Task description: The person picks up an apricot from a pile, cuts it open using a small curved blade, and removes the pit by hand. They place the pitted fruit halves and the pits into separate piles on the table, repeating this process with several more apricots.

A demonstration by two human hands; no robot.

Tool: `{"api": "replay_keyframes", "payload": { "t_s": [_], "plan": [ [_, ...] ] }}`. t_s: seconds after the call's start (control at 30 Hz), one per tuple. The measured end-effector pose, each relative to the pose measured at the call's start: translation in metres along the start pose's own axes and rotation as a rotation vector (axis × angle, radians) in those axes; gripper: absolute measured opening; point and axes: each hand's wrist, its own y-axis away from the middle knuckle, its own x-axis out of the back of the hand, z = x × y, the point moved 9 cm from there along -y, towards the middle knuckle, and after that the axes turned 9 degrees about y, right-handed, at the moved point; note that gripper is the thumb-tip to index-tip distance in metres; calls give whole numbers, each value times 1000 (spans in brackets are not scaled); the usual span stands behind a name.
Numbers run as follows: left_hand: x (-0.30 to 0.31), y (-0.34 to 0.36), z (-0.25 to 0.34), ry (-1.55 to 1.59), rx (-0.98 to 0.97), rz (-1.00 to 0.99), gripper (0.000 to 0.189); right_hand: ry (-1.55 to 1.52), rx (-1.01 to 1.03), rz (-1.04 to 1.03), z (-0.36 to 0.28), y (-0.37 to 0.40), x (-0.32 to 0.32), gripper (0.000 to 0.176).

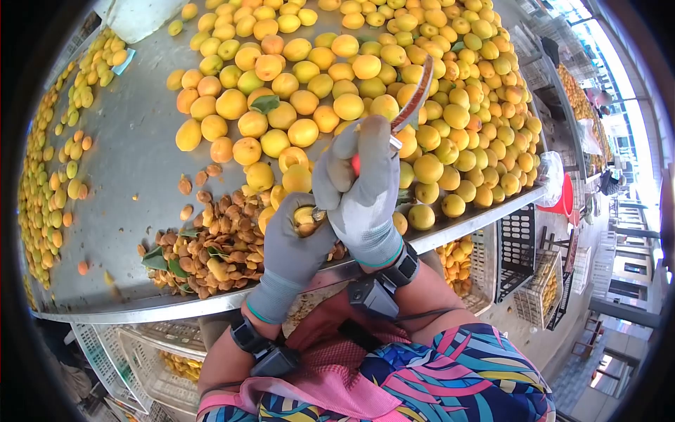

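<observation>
My left hand (294,243), in a grey glove with a teal-edged cuff, is closed around an opened apricot (305,219) at the near side of the metal table. My right hand (360,188), gloved the same way, presses close against it and grips a curved knife (416,98). The knife's blade points up and away to the right; a bit of red handle shows between the fingers. Below and left of my left hand lies a heap of brown apricot pits (218,253) with a few green leaves. Whole yellow apricots (302,132) spread beyond both hands.
More apricots (70,169) lie along the left side of the metal table (133,162). Under its front edge stand plastic crates (165,337) holding yellow fruit. A black crate (517,243) and a red bucket (559,197) are at the right.
</observation>
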Motion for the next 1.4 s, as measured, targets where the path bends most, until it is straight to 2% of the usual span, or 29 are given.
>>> {"api": "replay_keyframes", "payload": {
  "t_s": [0.1,0.17,0.23,0.3,0.33,0.37,0.4,0.47,0.5,0.57,0.6,0.63,0.67,0.7,0.77,0.8,0.83,0.87,0.9,0.97,1.03,1.07,1.1,1.13,1.17,1.2,1.23,1.3,1.4],
  "plan": [
    [-9,-1,-11,186,103,-108,31,106,-65,24,9,3,3,25],
    [-18,5,-16,260,194,-219,32,74,-86,-299,13,5,-23,19],
    [-18,6,-23,201,208,-261,32,177,-115,-284,10,3,-26,21],
    [-17,5,-30,143,222,-300,33,240,-43,-383,7,6,-38,40],
    [-20,3,-19,-122,14,-366,36,355,-193,-428,20,7,-39,40],
    [-25,5,-10,-387,-197,-424,39,355,-194,-430,17,7,-37,40],
    [-21,5,-23,-388,-198,-421,39,403,-164,-502,14,8,-40,36],
    [-38,28,-35,-599,-558,-660,44,450,-135,-572,9,12,-44,31],
    [-39,27,-22,-598,-557,-659,44,377,-167,-572,7,14,-45,35],
    [-28,9,-10,188,124,-571,45,302,-198,-572,10,18,-45,38],
    [-28,10,-2,187,124,-571,45,96,-207,-493,11,16,-40,36],
    [-28,13,-9,303,305,-553,47,-108,-214,-410,10,15,-35,35],
    [-29,17,-16,419,484,-530,49,-75,-341,-344,13,18,-23,30],
    [-29,16,-15,421,480,-530,49,-72,-340,-347,17,17,-20,30],
    [-32,23,-24,442,666,-566,60,-81,-259,-304,22,7,-8,32],
    [-30,20,-20,442,664,-565,60,-256,-233,-346,11,4,-20,37],
    [-27,14,-8,428,577,-565,65,-255,-232,-348,6,1,-23,37],
    [-24,8,3,413,489,-564,71,-274,-184,-190,-1,-7,-10,37],
    [-22,9,6,411,483,-564,71,-293,-135,-34,-8,-11,5,37],
    [-11,4,22,519,359,-485,75,-233,-94,-37,-17,-13,12,35],
    [-6,2,27,535,335,-424,71,174,-101,7,-18,-9,21,31],
    [2,-2,27,393,240,-389,68,255,-231,-4,-8,-3,21,25],
    [9,-5,29,251,147,-351,66,254,-229,-6,-5,2,19,25],
    [12,-6,24,250,145,-351,66,308,-321,28,9,10,20,23],
    [20,-10,31,39,-27,-300,65,363,-414,61,20,19,23,23],
    [25,-11,42,-171,-197,-244,65,445,-461,-1,22,25,15,23],
    [25,-10,43,-171,-199,-241,65,445,-460,-4,26,29,12,23],
    [27,-8,52,-375,-290,-193,68,377,-487,-105,39,37,-3,27],
    [33,-6,42,-284,-231,-136,69,317,-625,-169,59,48,8,34]
  ]
}}
